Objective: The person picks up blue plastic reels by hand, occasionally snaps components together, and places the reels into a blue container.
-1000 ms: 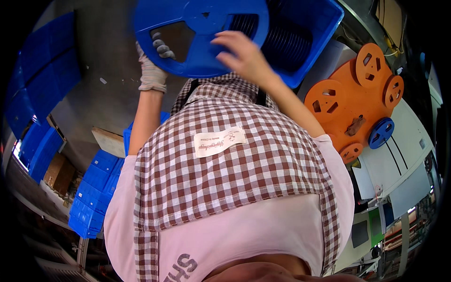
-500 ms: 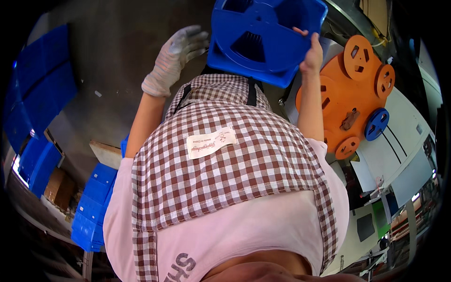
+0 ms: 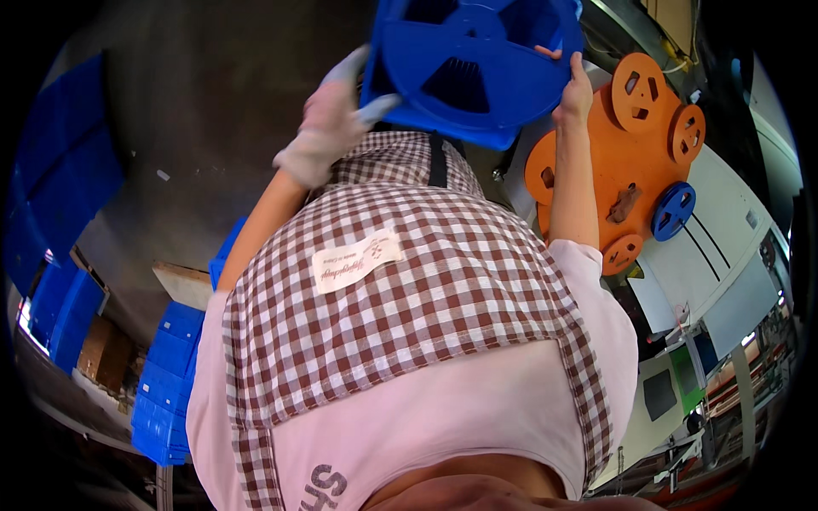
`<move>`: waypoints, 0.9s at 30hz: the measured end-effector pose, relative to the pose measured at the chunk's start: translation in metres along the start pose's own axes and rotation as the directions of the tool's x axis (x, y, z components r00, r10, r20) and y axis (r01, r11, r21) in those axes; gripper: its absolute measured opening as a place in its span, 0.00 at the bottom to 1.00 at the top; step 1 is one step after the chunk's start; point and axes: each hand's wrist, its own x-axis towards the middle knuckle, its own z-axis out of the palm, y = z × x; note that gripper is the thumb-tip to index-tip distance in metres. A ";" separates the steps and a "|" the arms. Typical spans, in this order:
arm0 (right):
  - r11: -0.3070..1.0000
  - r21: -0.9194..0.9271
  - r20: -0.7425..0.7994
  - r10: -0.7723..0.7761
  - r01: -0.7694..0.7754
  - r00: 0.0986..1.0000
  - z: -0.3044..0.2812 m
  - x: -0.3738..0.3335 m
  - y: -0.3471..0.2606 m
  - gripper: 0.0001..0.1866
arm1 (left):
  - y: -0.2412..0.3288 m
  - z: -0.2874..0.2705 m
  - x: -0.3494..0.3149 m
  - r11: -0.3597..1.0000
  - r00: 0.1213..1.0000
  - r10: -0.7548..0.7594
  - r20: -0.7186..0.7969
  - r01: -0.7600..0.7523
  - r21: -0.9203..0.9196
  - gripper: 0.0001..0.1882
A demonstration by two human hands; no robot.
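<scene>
A large blue plastic reel [image 3: 409,70] with wedge-shaped openings lies over a blue plastic bin [image 3: 490,138] at the top middle, in front of my waist. My right hand [image 3: 573,95], bare, grips the reel's right edge, with fingertips showing through one opening. My left hand [image 3: 328,123], in a pale striped work glove, is at the bin's left side. Its fingers and thumb are apart, and the thumb reaches to the bin's near left corner. Whether it touches the bin is hard to tell.
On the right stands an orange disc-shaped holder [image 3: 588,157] with smaller orange reels [image 3: 639,92] and a blue one [image 3: 674,211], beside a white machine surface [image 3: 724,217]. Stacked blue bins [image 3: 166,375] and a cardboard box [image 3: 104,353] are at left, above a dark floor [image 3: 196,128].
The reel has shifted slightly right over the bin with my right hand. My gloved left hand has moved right and a little down, to the bin's left side.
</scene>
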 end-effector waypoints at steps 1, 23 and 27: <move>0.999 0.036 0.080 0.025 -0.028 0.996 0.017 -0.007 -0.001 0.23 | 0.002 0.010 0.018 0.979 0.987 0.136 -0.087 -0.120 0.168 0.45; 0.925 -0.380 -0.305 -0.134 0.009 0.943 -0.035 0.058 0.046 0.14 | -0.175 -0.019 -0.055 0.892 0.877 -0.449 -0.170 0.430 -0.136 0.18; 0.807 -0.590 -0.391 -0.275 -0.010 0.878 -0.037 0.107 0.090 0.18 | -0.205 0.006 -0.130 0.705 0.754 -0.657 -0.015 0.607 -0.368 0.17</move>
